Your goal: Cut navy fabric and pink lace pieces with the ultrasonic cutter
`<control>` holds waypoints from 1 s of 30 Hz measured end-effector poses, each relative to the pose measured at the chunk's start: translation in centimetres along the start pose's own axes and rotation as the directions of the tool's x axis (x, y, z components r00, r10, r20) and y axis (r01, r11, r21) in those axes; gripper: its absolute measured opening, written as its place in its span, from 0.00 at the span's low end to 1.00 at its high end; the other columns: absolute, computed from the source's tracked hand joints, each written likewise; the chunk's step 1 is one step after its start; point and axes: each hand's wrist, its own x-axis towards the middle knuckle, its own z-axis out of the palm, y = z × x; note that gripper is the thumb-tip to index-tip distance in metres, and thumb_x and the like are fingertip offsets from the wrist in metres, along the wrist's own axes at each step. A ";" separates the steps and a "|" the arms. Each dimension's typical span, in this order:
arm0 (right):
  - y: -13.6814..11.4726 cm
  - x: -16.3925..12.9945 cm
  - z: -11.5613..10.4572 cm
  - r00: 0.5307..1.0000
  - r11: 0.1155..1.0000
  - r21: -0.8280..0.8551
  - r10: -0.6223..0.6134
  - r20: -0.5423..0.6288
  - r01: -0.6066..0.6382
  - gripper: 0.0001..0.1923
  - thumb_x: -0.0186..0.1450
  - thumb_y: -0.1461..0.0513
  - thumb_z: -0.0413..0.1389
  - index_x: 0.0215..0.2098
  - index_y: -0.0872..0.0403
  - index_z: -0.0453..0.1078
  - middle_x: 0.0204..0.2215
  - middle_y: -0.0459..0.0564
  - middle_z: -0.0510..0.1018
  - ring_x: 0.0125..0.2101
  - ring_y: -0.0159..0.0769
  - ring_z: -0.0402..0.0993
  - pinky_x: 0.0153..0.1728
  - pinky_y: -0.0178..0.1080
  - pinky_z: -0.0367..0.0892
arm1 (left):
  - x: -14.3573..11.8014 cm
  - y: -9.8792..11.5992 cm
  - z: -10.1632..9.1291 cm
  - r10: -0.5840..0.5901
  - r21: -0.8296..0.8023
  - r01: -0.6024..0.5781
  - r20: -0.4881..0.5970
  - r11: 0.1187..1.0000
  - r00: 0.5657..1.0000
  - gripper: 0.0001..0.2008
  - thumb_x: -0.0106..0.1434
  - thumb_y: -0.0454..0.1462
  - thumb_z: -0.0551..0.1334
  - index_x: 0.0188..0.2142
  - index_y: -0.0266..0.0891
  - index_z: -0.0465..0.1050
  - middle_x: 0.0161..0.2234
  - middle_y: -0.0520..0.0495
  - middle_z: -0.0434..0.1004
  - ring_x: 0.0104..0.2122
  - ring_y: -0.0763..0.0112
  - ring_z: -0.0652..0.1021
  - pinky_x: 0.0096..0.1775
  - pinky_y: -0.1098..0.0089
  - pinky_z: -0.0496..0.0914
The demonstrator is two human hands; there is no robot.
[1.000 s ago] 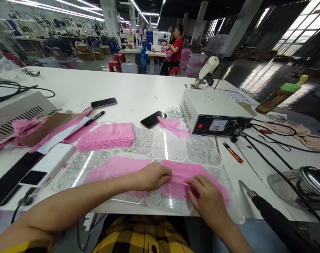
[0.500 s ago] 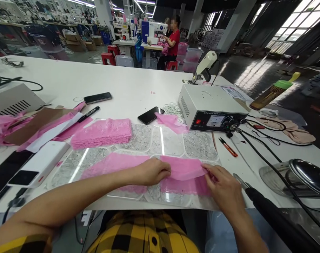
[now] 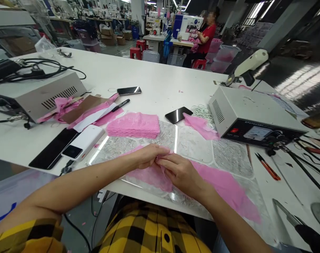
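A long pink lace strip [image 3: 223,184] lies on a clear patterned mat [image 3: 228,154] at the table's near edge. My left hand [image 3: 149,155] and my right hand [image 3: 179,172] meet at the strip's middle, both pinching the lace, fingertips touching. The strip's right part runs out under my right forearm towards the near right. Its left part is mostly hidden by my hands. A stack of folded pink lace [image 3: 133,125] sits just beyond my left hand.
A white machine with a dial [image 3: 252,116] stands right, cables and red snips [image 3: 267,167] beside it. Two phones [image 3: 178,114] [image 3: 128,90], a marker [image 3: 120,105], a power bank [image 3: 82,141], and a grey box [image 3: 36,95] lie left. A person in red sews far back.
My right hand has come left to meet my left hand at the strip's middle. The lifted lace end is laid flat. My view has swung to the left.
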 end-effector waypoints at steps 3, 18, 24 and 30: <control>0.4 -0.5 -0.7 0.989 0.971 0.188 0.134 0.064 -0.144 0.14 0.68 0.67 0.51 0.50 0.51 0.72 0.43 0.48 0.80 0.44 0.32 0.76 0.45 0.37 0.74 | -0.7 -0.8 -1.3 0.009 0.022 -0.008 -0.047 1.000 0.999 0.14 0.52 0.42 0.69 0.25 0.33 0.71 0.20 0.53 0.72 0.20 0.78 0.72 0.22 0.77 0.63; 3.2 -6.0 -2.4 0.688 0.683 -0.155 0.725 0.031 -0.714 0.13 0.62 0.51 0.54 0.33 0.51 0.73 0.29 0.48 0.78 0.26 0.35 0.72 0.26 0.37 0.67 | -2.2 -1.7 -3.4 0.199 0.438 -0.152 -0.062 0.886 0.978 0.12 0.60 0.42 0.59 0.26 0.35 0.71 0.25 0.51 0.72 0.23 0.76 0.71 0.24 0.77 0.62; 2.4 -5.0 -1.8 0.707 0.702 -0.173 0.706 0.041 -0.691 0.11 0.62 0.54 0.51 0.27 0.50 0.69 0.23 0.46 0.74 0.21 0.34 0.68 0.22 0.36 0.61 | -2.8 -1.5 -4.1 0.236 0.556 -0.158 -0.071 0.816 0.969 0.09 0.60 0.38 0.57 0.33 0.36 0.75 0.32 0.48 0.77 0.31 0.70 0.76 0.28 0.74 0.68; 0.8 -3.5 -2.9 0.641 0.653 0.011 0.740 0.202 -0.757 0.14 0.64 0.50 0.49 0.29 0.49 0.66 0.20 0.45 0.74 0.19 0.35 0.69 0.19 0.36 0.61 | -4.3 -1.3 -5.8 0.208 0.574 -0.119 -0.092 0.810 0.974 0.13 0.61 0.37 0.57 0.43 0.35 0.75 0.40 0.43 0.78 0.37 0.66 0.78 0.33 0.70 0.71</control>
